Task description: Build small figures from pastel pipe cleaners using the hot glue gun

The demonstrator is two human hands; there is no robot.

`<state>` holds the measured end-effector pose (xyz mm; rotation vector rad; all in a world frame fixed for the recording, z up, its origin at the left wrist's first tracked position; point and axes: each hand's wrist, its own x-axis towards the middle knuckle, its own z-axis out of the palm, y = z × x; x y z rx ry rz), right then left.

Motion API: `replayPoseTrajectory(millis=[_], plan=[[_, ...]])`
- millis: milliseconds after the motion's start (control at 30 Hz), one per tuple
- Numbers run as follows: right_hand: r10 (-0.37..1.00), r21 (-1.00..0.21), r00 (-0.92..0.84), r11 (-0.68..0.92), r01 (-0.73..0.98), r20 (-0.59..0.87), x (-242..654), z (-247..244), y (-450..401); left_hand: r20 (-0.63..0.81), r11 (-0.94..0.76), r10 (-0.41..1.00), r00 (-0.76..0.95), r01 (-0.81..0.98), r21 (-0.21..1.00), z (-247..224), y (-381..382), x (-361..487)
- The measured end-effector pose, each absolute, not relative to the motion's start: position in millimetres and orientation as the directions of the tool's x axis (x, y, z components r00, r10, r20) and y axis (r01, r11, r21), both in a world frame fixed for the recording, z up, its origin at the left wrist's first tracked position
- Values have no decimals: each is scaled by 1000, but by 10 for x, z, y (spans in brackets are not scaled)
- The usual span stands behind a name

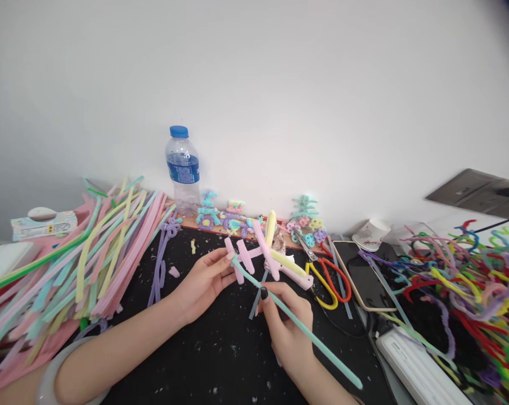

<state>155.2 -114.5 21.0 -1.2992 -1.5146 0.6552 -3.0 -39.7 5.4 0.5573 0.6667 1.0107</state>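
Note:
Over the black tabletop, my left hand (207, 281) pinches one end of a mint-green pipe cleaner (321, 350) against a pink and yellow pipe-cleaner figure (272, 254). The figure has pink crossbars and longer yellow and pink arms. My right hand (290, 320) is closed on the same mint strand between thumb and fingers, a little to the right. From there the strand's free end slants down to the right. A grey-blue strip (255, 304) shows behind the strand beside my right fingertips; whether the fingers touch it I cannot tell.
Many pastel pipe cleaners (115, 253) lie heaped at left, and bright tangled ones (482, 304) at right. A bottle (182, 169) stands by the wall near small twisted flowers (309, 225). Scissors (321, 267), a phone (366, 278), a paper cup (371, 233) and a power strip (418, 365) sit right.

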Motion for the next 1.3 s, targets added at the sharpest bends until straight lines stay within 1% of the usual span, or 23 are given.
replayPoseTrajectory(millis=[67, 133, 300, 400, 533, 633, 767, 900, 967, 1033, 1300], plan=[[948, -894, 53, 276, 353, 314, 1563, 208, -1146, -267, 454, 886, 378, -595, 663, 54, -391, -34], [962, -927, 52, 242, 286, 267, 1572, 196, -1141, -291, 479, 876, 385, -616, 626, 58, -383, -36], [989, -992, 78, 123, 25, 124, 1591, 127, -1086, -282, 546, 833, 476, -626, 556, 73, -374, -44], [995, -988, 73, 75, -135, 65, 1609, 74, -1035, -257, 578, 801, 540, -586, 569, 72, -384, -60], [990, -959, 110, -58, -277, -91, 1648, 18, -958, -222, 589, 752, 621, -483, 648, 67, -413, -86], [981, -951, 119, -111, -289, -151, 1689, 6, -898, -238, 599, 693, 680, -361, 715, 90, -446, -100], [986, -942, 7, -159, -295, -168, 1726, 32, -861, -260, 575, 595, 760, -178, 798, 156, -493, -104], [983, -943, -98, -177, -283, -155, 1727, 58, -868, -256, 525, 547, 797, -88, 846, 178, -503, -92], [973, -932, -147, -217, -292, -180, 1729, 69, -870, -254, 494, 550, 796, -65, 867, 162, -492, -87], [969, -924, -148, -236, -300, -199, 1742, 80, -865, -253, 454, 560, 789, -37, 890, 143, -478, -84], [978, -945, -34, -205, -253, -203, 1834, 125, -817, -281, 339, 636, 719, 67, 938, 146, -472, -73]])
